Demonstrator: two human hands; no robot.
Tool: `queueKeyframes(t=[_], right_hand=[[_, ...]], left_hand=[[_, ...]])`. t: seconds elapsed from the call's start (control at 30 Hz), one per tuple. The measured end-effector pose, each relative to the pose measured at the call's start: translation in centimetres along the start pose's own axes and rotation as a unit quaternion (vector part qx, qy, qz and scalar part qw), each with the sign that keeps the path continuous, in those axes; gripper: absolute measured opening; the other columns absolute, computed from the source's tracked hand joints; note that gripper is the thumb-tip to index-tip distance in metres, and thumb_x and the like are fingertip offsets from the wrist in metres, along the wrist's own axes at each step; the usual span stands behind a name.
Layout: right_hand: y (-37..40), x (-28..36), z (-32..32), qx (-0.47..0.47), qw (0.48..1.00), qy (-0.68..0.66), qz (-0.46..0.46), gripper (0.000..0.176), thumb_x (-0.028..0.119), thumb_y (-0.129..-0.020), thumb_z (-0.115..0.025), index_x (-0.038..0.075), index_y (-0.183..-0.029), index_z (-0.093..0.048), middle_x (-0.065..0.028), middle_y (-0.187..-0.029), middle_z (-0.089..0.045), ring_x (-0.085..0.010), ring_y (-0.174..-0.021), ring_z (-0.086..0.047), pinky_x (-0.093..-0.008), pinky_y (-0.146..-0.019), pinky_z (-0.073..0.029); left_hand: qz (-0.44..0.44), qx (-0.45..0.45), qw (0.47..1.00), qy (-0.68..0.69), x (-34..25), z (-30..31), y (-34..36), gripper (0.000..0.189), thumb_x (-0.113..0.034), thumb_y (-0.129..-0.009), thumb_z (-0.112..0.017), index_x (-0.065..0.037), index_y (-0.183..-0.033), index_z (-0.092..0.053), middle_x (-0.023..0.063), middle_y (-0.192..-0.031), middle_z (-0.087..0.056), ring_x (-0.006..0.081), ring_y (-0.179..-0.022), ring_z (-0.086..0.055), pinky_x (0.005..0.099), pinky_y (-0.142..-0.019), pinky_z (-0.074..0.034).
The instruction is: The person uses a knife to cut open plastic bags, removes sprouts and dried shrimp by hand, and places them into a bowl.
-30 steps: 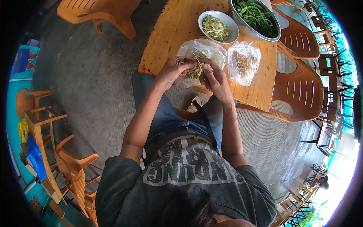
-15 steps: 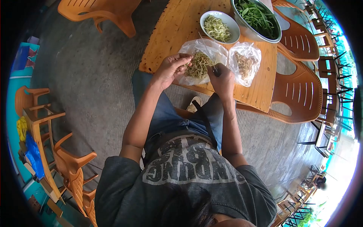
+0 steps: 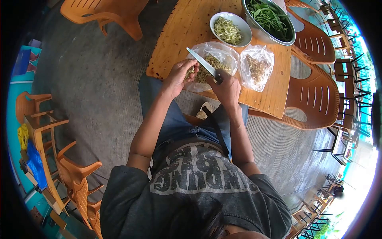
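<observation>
My right hand (image 3: 227, 88) is wrapped round the dark handle of a knife (image 3: 202, 61). Its blade slants up and left, with the tip just above my left hand (image 3: 181, 75). The left fingers are closed on a small bunch of bean sprouts (image 3: 191, 71). Beneath both hands lies an open clear plastic bag (image 3: 229, 55) with a heap of brownish sprouts in it. To the right, a second clear bag (image 3: 258, 81) holds more brownish strands. A white bowl (image 3: 215, 35) of pale cut sprouts sits behind the bags.
A metal basin (image 3: 292, 38) of green leafy stems stands at the back right of the wooden table (image 3: 175, 34). Orange plastic chairs (image 3: 314, 95) line the table's right side, and another chair (image 3: 107, 14) stands at the upper left. My legs are under the table's near edge.
The knife has swung left, so its blade now shows flat and reaches over to my left hand. My right hand has shifted slightly left and down.
</observation>
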State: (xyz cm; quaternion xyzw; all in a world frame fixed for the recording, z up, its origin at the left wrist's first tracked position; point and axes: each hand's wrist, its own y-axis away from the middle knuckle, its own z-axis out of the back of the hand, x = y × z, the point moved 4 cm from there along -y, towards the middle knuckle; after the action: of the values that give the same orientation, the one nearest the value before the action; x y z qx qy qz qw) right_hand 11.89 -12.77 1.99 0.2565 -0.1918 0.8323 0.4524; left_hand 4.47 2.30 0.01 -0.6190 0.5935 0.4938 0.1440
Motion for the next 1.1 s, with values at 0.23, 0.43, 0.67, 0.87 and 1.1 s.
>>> queueKeyframes(t=[0.23,0.43,0.67,0.87,1.1], right_hand=[[-0.4,-0.6,-0.2,0.005,0.999,-0.052,-0.006,0.026,0.027,-0.075,-0.069,0.004,-0.084,-0.064,-0.0136,-0.065,-0.063,-0.031,-0.06,-0.062,-0.0378,-0.056,-0.048],[-0.3,-1.0,0.0,-0.041,0.99,-0.136,-0.005,0.026,0.028,-0.075,-0.07,0.003,-0.081,-0.065,-0.0136,-0.063,-0.061,-0.0306,-0.056,-0.061,-0.0369,-0.054,-0.047],[-0.7,-0.6,-0.7,-0.004,0.998,-0.053,-0.018,0.027,0.03,-0.076,-0.069,0.003,-0.082,-0.065,-0.0148,-0.066,-0.063,-0.033,-0.062,-0.063,-0.0383,-0.058,-0.049],[-0.9,-0.1,-1.1,-0.019,0.999,-0.045,-0.021,0.027,0.029,-0.075,-0.068,0.003,-0.083,-0.066,-0.0166,-0.07,-0.064,-0.0357,-0.068,-0.063,-0.0413,-0.06,-0.05],[-1.1,-0.5,-0.8,0.01,0.964,-0.261,-0.037,0.022,0.019,-0.076,-0.069,0.0,-0.087,-0.066,-0.0061,-0.064,-0.062,-0.0151,-0.055,-0.057,-0.0289,-0.054,-0.045]], left_hand=[[-0.011,0.014,1.0,-0.016,0.0,0.3,0.1,0.017,-0.025,-0.089,-0.057,-0.009,-0.094,-0.063,-0.0055,-0.076,-0.053,0.0023,-0.063,-0.043,0.0182,-0.055,-0.034],[-0.033,-0.015,0.995,-0.092,0.2,-0.2,-0.2,0.022,-0.023,-0.09,-0.059,-0.004,-0.097,-0.066,-0.0039,-0.075,-0.055,0.0023,-0.059,-0.042,0.0158,-0.053,-0.034],[0.005,0.02,1.0,0.013,0.2,-0.4,-0.1,0.033,-0.032,-0.093,-0.054,-0.002,-0.098,-0.067,-0.0014,-0.077,-0.057,0.0031,-0.06,-0.041,0.0172,-0.053,-0.035],[-0.019,0.026,0.999,-0.027,-0.1,-0.2,0.1,0.024,-0.021,-0.091,-0.056,-0.002,-0.099,-0.068,-0.001,-0.078,-0.059,0.0024,-0.059,-0.041,0.0169,-0.052,-0.036],[-0.05,-0.021,0.988,-0.144,-0.1,-0.2,0.0,0.017,-0.015,-0.084,-0.065,-0.008,-0.098,-0.07,-0.0036,-0.076,-0.059,-0.0003,-0.06,-0.045,0.0158,-0.053,-0.037]])
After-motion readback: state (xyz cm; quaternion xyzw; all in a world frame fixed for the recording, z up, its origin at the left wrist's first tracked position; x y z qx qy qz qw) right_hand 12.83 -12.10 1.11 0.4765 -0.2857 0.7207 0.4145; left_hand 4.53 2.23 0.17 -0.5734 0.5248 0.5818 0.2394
